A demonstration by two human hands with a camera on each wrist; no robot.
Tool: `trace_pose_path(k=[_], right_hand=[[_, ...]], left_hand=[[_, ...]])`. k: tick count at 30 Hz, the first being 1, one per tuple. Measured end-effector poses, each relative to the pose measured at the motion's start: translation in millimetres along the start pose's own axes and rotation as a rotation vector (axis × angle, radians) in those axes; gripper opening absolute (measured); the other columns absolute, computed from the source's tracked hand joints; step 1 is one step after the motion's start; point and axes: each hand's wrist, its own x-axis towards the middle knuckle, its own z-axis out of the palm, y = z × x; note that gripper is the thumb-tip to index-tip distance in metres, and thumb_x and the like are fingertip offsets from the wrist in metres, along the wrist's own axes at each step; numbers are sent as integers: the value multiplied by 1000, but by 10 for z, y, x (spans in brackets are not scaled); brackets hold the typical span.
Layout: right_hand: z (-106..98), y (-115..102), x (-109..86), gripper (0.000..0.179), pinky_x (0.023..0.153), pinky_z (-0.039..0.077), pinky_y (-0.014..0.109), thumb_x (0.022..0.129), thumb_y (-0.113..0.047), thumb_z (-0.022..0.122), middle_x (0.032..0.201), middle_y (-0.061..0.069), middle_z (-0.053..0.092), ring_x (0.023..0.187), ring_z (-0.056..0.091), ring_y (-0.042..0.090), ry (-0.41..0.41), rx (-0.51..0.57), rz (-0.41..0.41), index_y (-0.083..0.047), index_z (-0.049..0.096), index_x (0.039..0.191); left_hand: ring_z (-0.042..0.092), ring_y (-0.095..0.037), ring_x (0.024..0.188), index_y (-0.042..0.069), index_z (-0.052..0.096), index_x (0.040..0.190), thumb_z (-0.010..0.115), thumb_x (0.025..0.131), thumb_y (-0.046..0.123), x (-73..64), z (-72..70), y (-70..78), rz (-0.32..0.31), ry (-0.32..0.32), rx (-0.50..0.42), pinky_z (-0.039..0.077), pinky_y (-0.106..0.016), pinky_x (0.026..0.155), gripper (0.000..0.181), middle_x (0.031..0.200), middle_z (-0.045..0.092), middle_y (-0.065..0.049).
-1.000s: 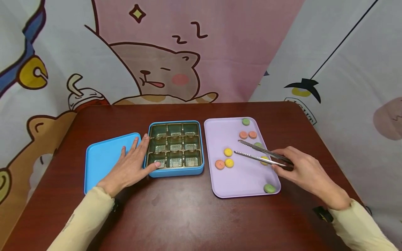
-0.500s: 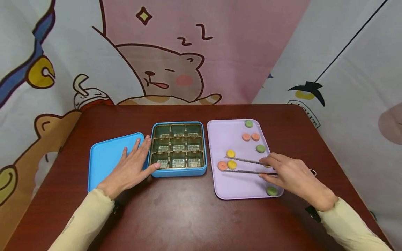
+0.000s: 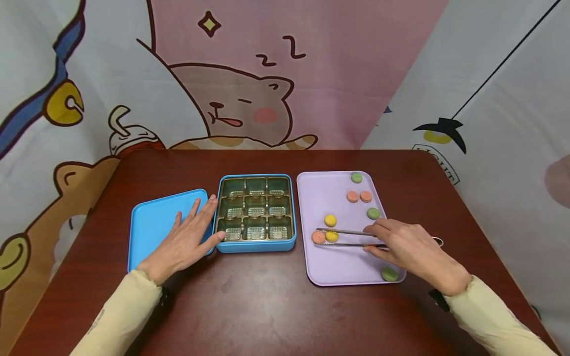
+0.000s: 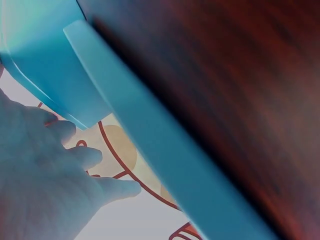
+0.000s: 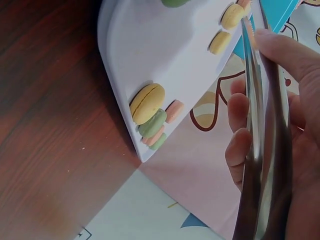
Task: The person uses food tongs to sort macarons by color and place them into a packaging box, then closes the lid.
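My right hand (image 3: 414, 249) grips metal tongs (image 5: 257, 130) over the lilac tray (image 3: 347, 267). The tongs' two arms lie apart, with a pink macaron (image 3: 318, 237) and a yellow macaron (image 3: 332, 236) between their tips. Another yellow macaron (image 3: 330, 220) sits just behind them. A further yellow macaron (image 5: 148, 103), hidden under my hand in the head view, shows in the right wrist view. My left hand (image 3: 184, 242) lies with fingers spread across the blue lid (image 3: 156, 222), its fingertips and thumb at the left rim of a blue box (image 3: 256, 246) with a gold compartment insert (image 3: 255, 205).
Two pink macarons (image 3: 358, 197) sit toward the tray's back right. Green macarons lie along its right side, one green macaron (image 3: 389, 274) at the front corner. All stands on a dark red-brown table (image 3: 258, 311) before a cartoon-printed cloth (image 3: 338, 74).
My right hand has brought the tongs left and toward me, from the bare middle of the tray to around the pink and yellow macarons. My left hand stays by the box.
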Motion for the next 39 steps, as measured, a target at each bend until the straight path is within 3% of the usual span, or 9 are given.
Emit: trace_pose_path(k=[16,20,23,29,33,39], right_hand=[[-49,30,34,41,53,52,25,78,-36,92,94,-1,73,74,66,9,76,2,-39,-10,79,107],[-128,12,75,59,51,49,24,94,-65,62,94,-1,74,69,61,7,115,30,-20,-10,78,107],[-179,-34,173,74,50,44,22,97,-73,36,91,-4,72,66,54,4,158,56,-29,-13,77,107],[-219,-193,416,61,47,42,22,100,-69,43,88,-10,69,66,56,1,246,119,-115,-18,75,106],[-221,-317,605,60,45,41,23,102,-67,44,91,-9,69,69,60,4,238,131,-172,-16,76,106],[-217,-546,879,36,57,40,26,92,-46,77,90,-10,66,69,51,6,179,125,-210,-14,76,110]], left_hand=[[3,-38,159,19,12,169,52,104,56,-17,-6,-15,22,-19,-3,6,-76,116,85,174,8,-1],[3,-36,159,21,10,169,51,104,57,-10,-2,-22,34,-23,-7,6,-76,116,85,174,7,0],[4,-36,159,21,10,169,51,105,57,-3,-7,-34,37,-19,-2,7,-76,116,85,174,8,0],[5,-35,159,20,10,169,51,105,58,6,-18,-32,36,-37,11,9,-75,116,85,174,6,1],[4,-35,159,18,10,169,50,106,57,6,-25,-33,37,-44,11,9,-75,116,84,174,6,1],[5,-36,159,19,10,169,42,111,47,4,-43,-47,38,-45,-13,8,-76,116,72,174,8,1]])
